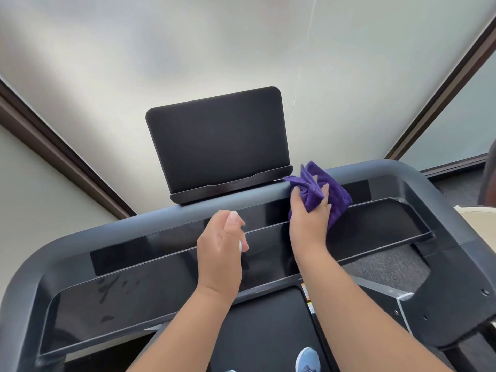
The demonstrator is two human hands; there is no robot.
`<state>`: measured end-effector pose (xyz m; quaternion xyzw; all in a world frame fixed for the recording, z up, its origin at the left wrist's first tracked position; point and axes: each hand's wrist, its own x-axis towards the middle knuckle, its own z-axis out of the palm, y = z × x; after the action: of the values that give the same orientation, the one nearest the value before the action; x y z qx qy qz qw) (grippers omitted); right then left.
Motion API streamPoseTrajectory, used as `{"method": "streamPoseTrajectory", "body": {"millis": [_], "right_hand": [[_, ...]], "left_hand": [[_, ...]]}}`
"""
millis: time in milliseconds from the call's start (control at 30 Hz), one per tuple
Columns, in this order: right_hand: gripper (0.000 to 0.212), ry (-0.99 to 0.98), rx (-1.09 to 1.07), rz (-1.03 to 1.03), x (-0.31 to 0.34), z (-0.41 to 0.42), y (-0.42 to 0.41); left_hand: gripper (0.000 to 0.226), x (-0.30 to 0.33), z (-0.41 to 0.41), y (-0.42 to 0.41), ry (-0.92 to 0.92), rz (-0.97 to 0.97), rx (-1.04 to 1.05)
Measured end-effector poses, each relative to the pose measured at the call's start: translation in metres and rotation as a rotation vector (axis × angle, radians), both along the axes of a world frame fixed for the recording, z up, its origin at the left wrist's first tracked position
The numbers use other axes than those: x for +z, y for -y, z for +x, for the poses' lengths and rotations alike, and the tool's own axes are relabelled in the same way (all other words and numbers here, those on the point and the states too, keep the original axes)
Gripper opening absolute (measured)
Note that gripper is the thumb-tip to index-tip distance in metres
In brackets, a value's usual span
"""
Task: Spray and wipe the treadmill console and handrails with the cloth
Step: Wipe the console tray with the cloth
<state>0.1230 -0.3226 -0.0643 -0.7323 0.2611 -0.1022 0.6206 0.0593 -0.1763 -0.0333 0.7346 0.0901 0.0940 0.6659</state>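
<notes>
The dark treadmill console (139,253) runs across the view, with a black upright screen (217,138) at its back and a grey handrail frame (29,269) around it. My right hand (308,216) grips a bunched purple cloth (319,189) against the console's upper edge, right of the screen's base. My left hand (220,251) is curled round a small white spray bottle (243,245), mostly hidden by the fingers, with one finger on its top, over the console's middle. Wet smears show on the console's left tray (107,291).
The treadmill belt (263,326) lies below the console, and a blue shoe (308,359) stands on it. Frosted glass panels with dark frames (67,162) rise behind the machine. A cream-coloured object (480,226) sits at the right edge.
</notes>
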Motion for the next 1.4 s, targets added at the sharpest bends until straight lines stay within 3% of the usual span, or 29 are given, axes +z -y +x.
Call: {"method": "streamPoseTrajectory", "body": {"millis": [67, 167, 233, 433, 600, 767, 933, 1000, 1167, 1300, 1400], "right_hand": [[0.073, 0.022, 0.132, -0.048, -0.003, -0.014, -0.014], [0.065, 0.060, 0.501, -0.583, -0.016, -0.048, -0.022], [0.063, 0.070, 0.633, -0.795, -0.026, -0.070, -0.019], [0.063, 0.135, 0.660, -0.831, -0.037, -0.109, 0.018], [0.063, -0.013, 0.382, -0.789, -0.023, -0.080, 0.045], [0.061, -0.197, 0.034, -0.445, 0.009, -0.035, 0.025], [0.069, -0.043, 0.030, -0.112, 0.009, 0.000, -0.022], [0.070, 0.019, 0.210, -0.165, 0.009, -0.011, -0.040], [0.064, 0.100, 0.814, -0.690, -0.013, -0.070, -0.021], [0.062, 0.139, 0.887, -0.799, -0.026, -0.095, 0.023], [0.064, 0.163, 0.725, -0.821, -0.034, -0.099, 0.055]], "left_hand": [[0.050, -0.002, 0.001, 0.000, 0.007, 0.013, -0.005], [0.062, -0.009, 0.000, -0.002, 0.016, 0.007, 0.013], [0.069, -0.014, -0.001, -0.004, 0.015, -0.054, 0.050], [0.071, -0.014, -0.012, -0.004, -0.016, -0.104, 0.014], [0.077, -0.011, -0.019, -0.004, -0.031, -0.163, 0.012], [0.073, -0.018, -0.021, 0.002, -0.020, -0.139, 0.049], [0.079, -0.018, -0.027, 0.007, 0.034, -0.130, 0.139], [0.081, -0.016, -0.028, 0.012, 0.041, -0.143, 0.190], [0.081, -0.013, -0.032, 0.020, 0.002, -0.121, 0.278], [0.082, -0.010, -0.029, 0.024, -0.018, -0.054, 0.307], [0.081, -0.008, -0.029, 0.027, -0.043, -0.053, 0.323]]}}
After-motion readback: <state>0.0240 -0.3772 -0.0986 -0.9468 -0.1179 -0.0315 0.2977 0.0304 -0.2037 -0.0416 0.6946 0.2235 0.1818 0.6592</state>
